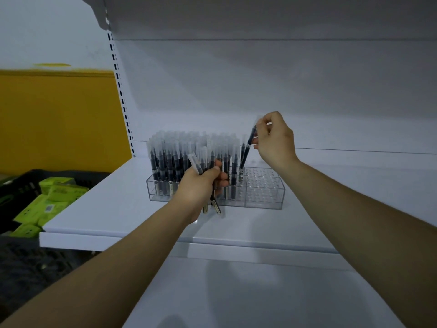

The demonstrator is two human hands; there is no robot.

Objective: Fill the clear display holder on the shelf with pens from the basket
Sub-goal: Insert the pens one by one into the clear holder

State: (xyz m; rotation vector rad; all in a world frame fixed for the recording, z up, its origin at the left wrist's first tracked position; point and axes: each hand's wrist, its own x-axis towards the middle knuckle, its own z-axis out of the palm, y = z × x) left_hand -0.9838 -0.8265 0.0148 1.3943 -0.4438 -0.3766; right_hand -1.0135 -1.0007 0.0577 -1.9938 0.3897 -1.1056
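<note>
A clear display holder (264,200) stands on the white shelf (113,209). Its left and middle parts are packed with several upright dark pens with frosted caps (179,150). The right section shows empty holes. My left hand (201,185) grips a small bundle of pens (214,204) in front of the holder. My right hand (274,138) pinches the top of a single pen (247,147), tilted, with its tip at a hole beside the filled rows.
A dark basket (21,185) with green boxes (47,200) sits low at the left, beside the shelf's edge. A yellow panel (59,119) stands behind it. Another shelf board overhangs above. A lower shelf (236,292) lies under my arms.
</note>
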